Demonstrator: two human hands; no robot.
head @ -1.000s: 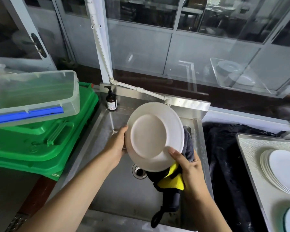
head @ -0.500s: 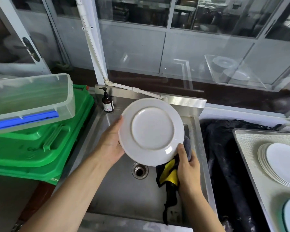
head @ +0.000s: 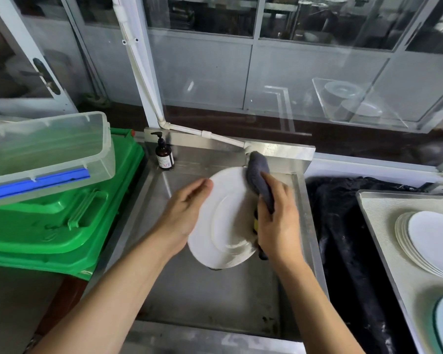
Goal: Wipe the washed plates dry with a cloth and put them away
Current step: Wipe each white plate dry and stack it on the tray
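Over the stainless steel sink point(head: 179, 290), the left hand point(head: 183, 213) grips the round white ceramic plate point(head: 225, 226) by its rim. The right hand point(head: 279, 221) clutches a grey-and-yellow cloth point(head: 258, 175) pressed against the plate.

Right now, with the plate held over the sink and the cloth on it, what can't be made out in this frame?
- Sink drain: hidden behind the plate.
- Cloth: its lower part is covered by the right hand; only a yellow sliver shows.
- Left hand: its fingers behind the plate are out of sight.
- Stack of plates: cut off by the right edge, count unclear.
- Pump bottle label: too small to read.
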